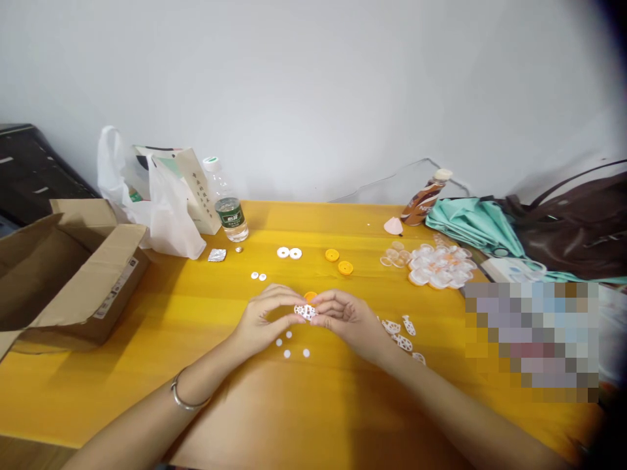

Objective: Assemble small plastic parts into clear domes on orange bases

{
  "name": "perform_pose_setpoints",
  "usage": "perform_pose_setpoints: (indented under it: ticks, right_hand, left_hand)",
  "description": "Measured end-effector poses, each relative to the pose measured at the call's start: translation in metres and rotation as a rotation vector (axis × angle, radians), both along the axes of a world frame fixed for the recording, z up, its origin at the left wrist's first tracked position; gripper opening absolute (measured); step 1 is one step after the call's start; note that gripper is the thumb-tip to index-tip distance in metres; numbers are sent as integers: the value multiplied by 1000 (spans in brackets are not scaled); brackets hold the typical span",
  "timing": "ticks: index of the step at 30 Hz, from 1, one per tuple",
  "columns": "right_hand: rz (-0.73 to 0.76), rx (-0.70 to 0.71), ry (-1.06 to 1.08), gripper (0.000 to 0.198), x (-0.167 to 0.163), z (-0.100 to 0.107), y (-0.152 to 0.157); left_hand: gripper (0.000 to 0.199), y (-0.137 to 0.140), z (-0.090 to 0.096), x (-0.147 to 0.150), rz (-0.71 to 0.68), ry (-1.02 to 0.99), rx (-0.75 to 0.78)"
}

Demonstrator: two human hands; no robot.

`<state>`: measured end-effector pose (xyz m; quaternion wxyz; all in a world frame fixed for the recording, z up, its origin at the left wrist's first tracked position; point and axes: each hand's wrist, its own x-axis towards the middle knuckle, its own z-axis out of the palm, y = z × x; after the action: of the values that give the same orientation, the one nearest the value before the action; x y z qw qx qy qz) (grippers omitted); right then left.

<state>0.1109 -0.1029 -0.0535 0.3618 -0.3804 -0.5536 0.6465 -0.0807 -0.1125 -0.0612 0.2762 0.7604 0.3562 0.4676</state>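
Observation:
Between my two hands is a small white plastic piece with cut-out holes (305,312). The fingers and thumb of my left hand (267,314) pinch its left end, while my right hand (350,318) grips its right end with curled fingers. Just behind it shows a round orange disc (310,297), partly hidden by my fingers. Several small white dots (287,354) lie on the table in front of my hands. Beyond them are two white rings (295,253), two orange discs (345,267) and two small white caps (262,277).
Several white cut-out pieces (404,343) lie right of my right hand. Clear round cases (435,267) are heaped at the back right, near a brown bottle (425,199) and a green umbrella (473,222). A cardboard box (115,287), plastic bag (169,219) and water bottle (229,212) stand left.

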Motion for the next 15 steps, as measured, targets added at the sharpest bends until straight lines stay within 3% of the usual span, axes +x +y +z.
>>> perform_pose_setpoints:
  ticks: [15]
  right_hand:
    - [15, 82, -17, 26, -1, -3, -3]
  left_hand:
    - [18, -3, -5, 4, -42, 13, -77]
